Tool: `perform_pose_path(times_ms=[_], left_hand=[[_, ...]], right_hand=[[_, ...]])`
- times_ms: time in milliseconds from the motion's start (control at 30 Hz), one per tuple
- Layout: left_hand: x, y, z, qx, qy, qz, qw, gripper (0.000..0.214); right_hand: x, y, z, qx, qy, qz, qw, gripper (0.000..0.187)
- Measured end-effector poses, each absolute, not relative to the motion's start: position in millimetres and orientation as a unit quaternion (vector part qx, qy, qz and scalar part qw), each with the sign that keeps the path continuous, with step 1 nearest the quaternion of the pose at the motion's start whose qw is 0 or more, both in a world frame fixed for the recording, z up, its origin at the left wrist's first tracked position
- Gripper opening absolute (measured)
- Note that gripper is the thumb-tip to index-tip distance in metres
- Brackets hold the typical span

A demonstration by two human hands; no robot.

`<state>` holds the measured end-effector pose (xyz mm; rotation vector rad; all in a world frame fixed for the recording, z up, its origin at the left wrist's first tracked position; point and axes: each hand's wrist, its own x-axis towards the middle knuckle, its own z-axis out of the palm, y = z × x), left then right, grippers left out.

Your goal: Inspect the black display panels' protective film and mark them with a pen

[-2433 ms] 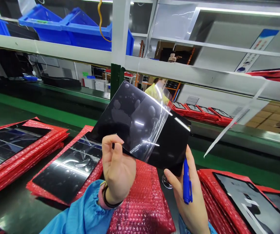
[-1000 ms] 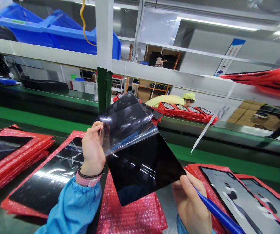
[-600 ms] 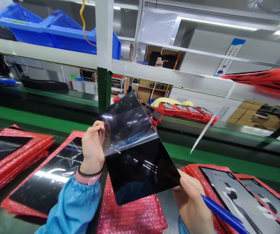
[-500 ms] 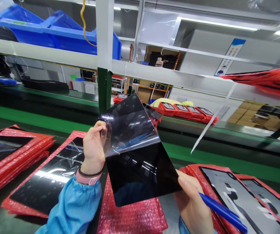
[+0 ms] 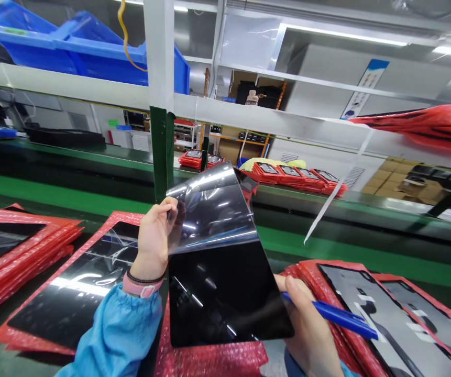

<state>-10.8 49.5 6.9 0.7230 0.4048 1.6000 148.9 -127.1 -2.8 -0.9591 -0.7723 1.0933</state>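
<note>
1. Currently, a clear film (image 5: 213,209) looks to be partway off a black panel (image 5: 225,298), which is held up, tilted, between the two grips; the lower part of the panel, to the left of the right grip, is bare and glossy; the upper part, to the right of the left grip, lies behind the film.

2. By the look of it, the work is somewhere around the middle; the lower area is uncovered, the upper area is not; how much of the film clings to the glass up there cannot be told.

3. Left grip (image 5: 153,240): raised beside the panel's upper left edge, with the wrist beneath and the fingers curled; thumb and fingertips meet in a close pinch on the film's left edge; whether they also touch the panel is hidden.

4. Right grip (image 5: 311,330): lower than the left one, bent around the panel's lower right edge and holding it, some fingers out of sight behind it; a blue pen (image 5: 345,318) is tucked into the same hand, jutting out to the right.

5. Below and between the grips, red bubble wrap (image 5: 213,361) lies under the raised panel; left of the left grip, a second black panel (image 5: 72,293) rests on red wrapping on the desk (image 5: 1,361); right of the right grip, a grey-faced panel (image 5: 347,285) lies on a red stack.
</note>
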Motion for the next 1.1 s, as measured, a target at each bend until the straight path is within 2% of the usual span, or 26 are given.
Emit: perform_pose_path(times_ms=[333,467,600,900,1100], left_hand=[[-9.0,53.7,4.5,0.306,0.183,0.675,0.646,0.007],[-8.9,52.8,4.5,0.309,0.183,0.679,0.64,0.007],[-9.4,53.9,4.2,0.317,0.187,0.68,0.634,0.008],[-10.1,38.0,7.3,0.382,0.196,0.648,0.629,0.012],[-6.6,15.9,9.2,0.458,0.131,0.596,0.647,0.022]], right_hand=[[149.2,-132.9,-1.1,-0.475,-0.365,0.439,0.67,0.045],[154.6,-138.1,-9.1,-0.501,-0.348,0.411,0.677,0.036],[164.1,-144.1,-15.3,-0.506,-0.401,0.403,0.649,0.036],[170.9,-134.3,-24.0,-0.609,-0.419,0.27,0.617,0.035],[160.9,-127.7,-8.9,-0.584,-0.434,0.232,0.646,0.034]])
